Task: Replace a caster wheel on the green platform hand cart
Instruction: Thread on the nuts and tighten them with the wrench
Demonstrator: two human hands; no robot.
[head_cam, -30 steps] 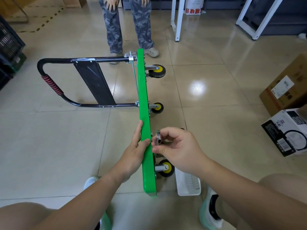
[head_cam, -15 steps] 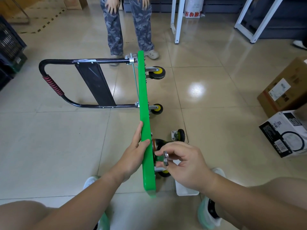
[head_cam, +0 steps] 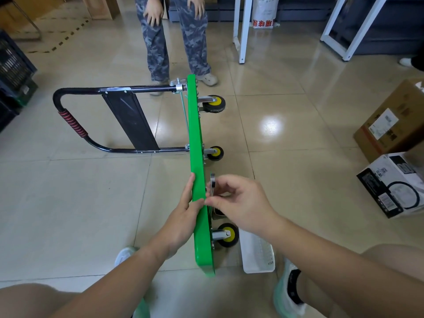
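The green platform cart point(head_cam: 195, 138) stands on its side edge on the floor, its black handle point(head_cam: 75, 125) lying out to the left. Three black-and-yellow caster wheels stick out on its right face: far point(head_cam: 214, 103), middle point(head_cam: 215, 153) and near point(head_cam: 227, 234). My left hand point(head_cam: 187, 212) grips the upper edge of the platform. My right hand point(head_cam: 238, 200) pinches a small metal wrench point(head_cam: 212, 182) against the underside, between the middle and near wheels. A dark part point(head_cam: 218, 212) shows just under my right hand, mostly hidden.
A white plastic basket point(head_cam: 258, 255) lies on the floor by my right foot. Cardboard boxes point(head_cam: 390, 125) and a white-and-black box point(head_cam: 394, 182) sit at the right. A person in camouflage trousers point(head_cam: 174, 37) stands beyond the cart. White frame legs point(head_cam: 243, 28) stand behind.
My right hand rose with the wrench from beside the near wheel up to the underside, level with my left hand. The loose caster seen on the floor half a second ago is now hidden.
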